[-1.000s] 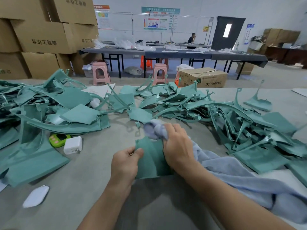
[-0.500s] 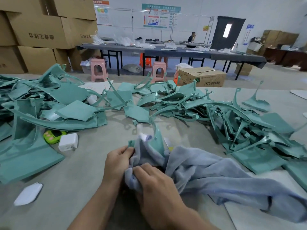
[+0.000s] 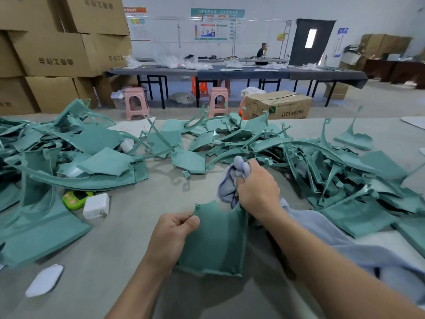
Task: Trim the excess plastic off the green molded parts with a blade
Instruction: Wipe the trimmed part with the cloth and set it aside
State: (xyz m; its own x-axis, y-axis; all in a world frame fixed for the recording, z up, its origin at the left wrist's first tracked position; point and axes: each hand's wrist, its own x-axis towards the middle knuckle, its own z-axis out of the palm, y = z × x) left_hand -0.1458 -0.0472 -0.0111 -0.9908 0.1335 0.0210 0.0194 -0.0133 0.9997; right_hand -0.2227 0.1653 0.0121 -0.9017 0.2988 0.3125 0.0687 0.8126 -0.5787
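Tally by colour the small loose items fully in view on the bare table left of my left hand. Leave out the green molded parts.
White: 2 (charger block, flat piece)
Lime green: 1 (gadget)
Total: 3

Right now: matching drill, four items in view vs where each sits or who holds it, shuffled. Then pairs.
1 green panel
2 grey-blue cloth
3 white adapter
4 pink stool

A standing beyond the table
B bunched in the right hand
C pinched at its edge by the left hand
D on the table beside a green gadget

Pairs: 1-C, 2-B, 3-D, 4-A
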